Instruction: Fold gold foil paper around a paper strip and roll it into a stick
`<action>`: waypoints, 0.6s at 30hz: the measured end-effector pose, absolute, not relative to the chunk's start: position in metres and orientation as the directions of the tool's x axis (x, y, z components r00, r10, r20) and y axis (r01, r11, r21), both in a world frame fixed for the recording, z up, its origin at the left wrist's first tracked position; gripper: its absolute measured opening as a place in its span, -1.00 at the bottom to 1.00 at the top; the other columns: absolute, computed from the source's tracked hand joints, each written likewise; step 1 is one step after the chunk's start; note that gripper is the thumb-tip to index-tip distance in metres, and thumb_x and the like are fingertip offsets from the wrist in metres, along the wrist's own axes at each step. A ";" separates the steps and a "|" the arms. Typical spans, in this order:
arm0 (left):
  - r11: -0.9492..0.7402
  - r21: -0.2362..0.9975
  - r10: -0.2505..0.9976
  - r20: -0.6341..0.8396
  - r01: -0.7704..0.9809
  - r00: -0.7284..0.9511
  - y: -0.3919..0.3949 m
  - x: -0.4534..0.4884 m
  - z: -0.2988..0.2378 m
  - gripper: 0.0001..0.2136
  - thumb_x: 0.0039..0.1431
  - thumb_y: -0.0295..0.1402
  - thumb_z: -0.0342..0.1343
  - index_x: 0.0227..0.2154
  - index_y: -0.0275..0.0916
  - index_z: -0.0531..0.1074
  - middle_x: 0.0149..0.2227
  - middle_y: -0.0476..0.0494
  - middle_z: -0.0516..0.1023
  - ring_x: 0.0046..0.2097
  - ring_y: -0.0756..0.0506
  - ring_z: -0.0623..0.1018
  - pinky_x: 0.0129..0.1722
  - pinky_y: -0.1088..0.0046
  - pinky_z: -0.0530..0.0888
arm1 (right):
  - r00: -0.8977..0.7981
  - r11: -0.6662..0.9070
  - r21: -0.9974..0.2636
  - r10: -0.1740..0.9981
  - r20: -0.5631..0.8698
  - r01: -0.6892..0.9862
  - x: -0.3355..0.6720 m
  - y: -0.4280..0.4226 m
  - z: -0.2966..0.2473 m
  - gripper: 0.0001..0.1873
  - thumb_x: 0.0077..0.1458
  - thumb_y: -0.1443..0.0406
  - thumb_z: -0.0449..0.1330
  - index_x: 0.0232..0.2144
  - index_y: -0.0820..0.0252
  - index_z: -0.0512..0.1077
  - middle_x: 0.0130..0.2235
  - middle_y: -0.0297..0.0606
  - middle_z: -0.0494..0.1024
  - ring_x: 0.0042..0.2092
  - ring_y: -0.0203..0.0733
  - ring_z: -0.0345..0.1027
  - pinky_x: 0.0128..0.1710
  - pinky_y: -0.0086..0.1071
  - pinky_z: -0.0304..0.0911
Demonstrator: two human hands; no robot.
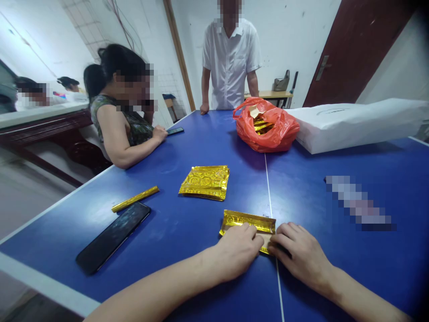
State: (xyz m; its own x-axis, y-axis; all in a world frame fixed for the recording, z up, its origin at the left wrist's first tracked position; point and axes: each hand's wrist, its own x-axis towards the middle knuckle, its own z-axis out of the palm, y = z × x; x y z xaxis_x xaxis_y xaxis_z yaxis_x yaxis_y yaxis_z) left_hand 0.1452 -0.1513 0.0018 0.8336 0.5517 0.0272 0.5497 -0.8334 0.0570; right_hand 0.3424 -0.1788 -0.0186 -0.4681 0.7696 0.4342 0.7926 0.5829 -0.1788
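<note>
A sheet of gold foil paper (247, 220) lies partly folded on the blue table (187, 147) just in front of me. My left hand (236, 252) presses on its near edge with curled fingers. My right hand (300, 255) pinches the same sheet at its right end, fingers bent over the fold. A stack of flat gold foil sheets (205, 181) rests farther out, toward the table's middle. A rolled gold foil stick (135, 198) lies to the left, beside a black phone (113, 236).
An orange plastic bag (266, 125) holding more gold paper sits at the far middle, next to a large white bag (355, 123). One person sits at the left edge with a phone (175, 130); another in a white shirt (230, 62) stands at the far end.
</note>
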 end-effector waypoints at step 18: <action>-0.740 0.269 0.626 -0.060 0.617 0.777 -0.147 0.143 0.006 -0.90 0.09 -0.33 0.05 -0.40 -0.26 0.31 -0.37 -0.09 0.39 -0.31 -0.09 0.41 -0.35 0.42 0.35 | -0.496 0.558 -0.298 0.828 0.261 0.774 0.339 -0.183 -0.017 -0.89 -0.02 0.35 0.17 -0.48 0.15 0.27 -0.40 -0.30 0.37 -0.36 -0.22 0.23 -0.41 -0.36 0.13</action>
State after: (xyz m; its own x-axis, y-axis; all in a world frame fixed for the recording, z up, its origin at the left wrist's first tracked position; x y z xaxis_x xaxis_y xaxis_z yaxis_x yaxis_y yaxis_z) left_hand 0.1433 -0.1465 0.0056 0.7774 0.6262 -0.0598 0.6166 -0.7398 0.2693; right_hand 0.3391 -0.1834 -0.0170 -0.4962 0.8280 0.2613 0.7744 0.5582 -0.2981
